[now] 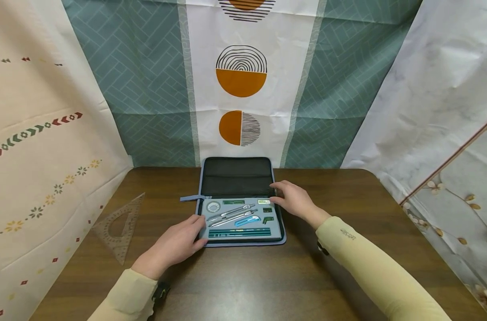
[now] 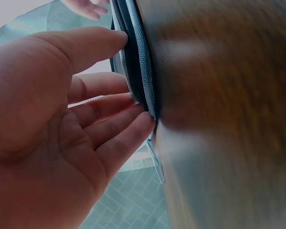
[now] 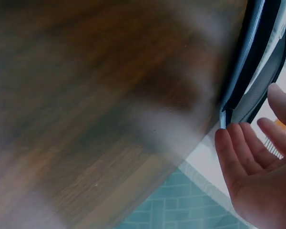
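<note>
An unzipped stationery case [image 1: 237, 178] lies on the table with its black-lined lid folded back. Its grey tray [image 1: 227, 225] holds two metal compasses [image 1: 231, 216], a blue utility knife [image 1: 247, 221], green pencils [image 1: 239, 232], a round white disc [image 1: 213, 207] and several small green pieces. At the case's left edge, my left hand [image 1: 177, 240] touches the zipped rim [image 2: 143, 62] with its fingers extended. My right hand [image 1: 295, 200] is by the right edge near the hinge, thumb and fingers apart; whether it touches the case I cannot tell.
A clear set square [image 1: 121, 227] lies on the left of the wooden table [image 1: 251, 276]. The case's blue strap [image 1: 192, 198] sticks out to the left. Patterned curtains [image 1: 155, 89] hang behind the table and along both sides.
</note>
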The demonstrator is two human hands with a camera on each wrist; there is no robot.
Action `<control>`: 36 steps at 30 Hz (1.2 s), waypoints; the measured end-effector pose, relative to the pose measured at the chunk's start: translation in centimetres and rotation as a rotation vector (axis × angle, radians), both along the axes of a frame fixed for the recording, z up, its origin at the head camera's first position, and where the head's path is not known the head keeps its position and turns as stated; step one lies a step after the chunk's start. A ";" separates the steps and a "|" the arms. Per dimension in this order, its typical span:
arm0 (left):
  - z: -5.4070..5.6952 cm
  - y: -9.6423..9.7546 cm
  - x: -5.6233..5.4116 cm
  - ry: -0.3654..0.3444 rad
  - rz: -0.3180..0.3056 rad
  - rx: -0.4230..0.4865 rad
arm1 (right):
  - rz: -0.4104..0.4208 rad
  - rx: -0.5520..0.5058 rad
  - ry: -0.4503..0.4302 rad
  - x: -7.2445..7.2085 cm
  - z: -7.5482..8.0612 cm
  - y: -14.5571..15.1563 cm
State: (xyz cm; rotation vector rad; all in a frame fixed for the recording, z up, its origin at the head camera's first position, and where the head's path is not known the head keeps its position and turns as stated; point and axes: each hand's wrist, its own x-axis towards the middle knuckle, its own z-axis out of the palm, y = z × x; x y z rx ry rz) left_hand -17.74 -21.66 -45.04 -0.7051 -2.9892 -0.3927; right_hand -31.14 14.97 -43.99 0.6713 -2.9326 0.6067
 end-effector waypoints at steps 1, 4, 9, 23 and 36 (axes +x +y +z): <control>0.0 0.0 0.0 -0.002 0.001 0.002 | -0.017 -0.010 -0.018 -0.2 0.0 0.0; 0.0 0.1 0.0 -0.006 0.007 0.000 | -0.062 -0.042 -0.069 -1.1 0.1 -0.2; 0.1 0.1 0.0 -0.007 0.010 -0.001 | -0.097 -0.118 -0.159 -2.5 0.2 -0.3; 0.2 0.2 0.0 0.009 -0.006 -0.002 | -0.141 -0.198 -0.284 -4.1 -0.1 -0.1; 0.3 0.3 0.0 -0.014 0.011 -0.001 | -0.156 -0.247 -0.316 -4.9 -0.8 0.1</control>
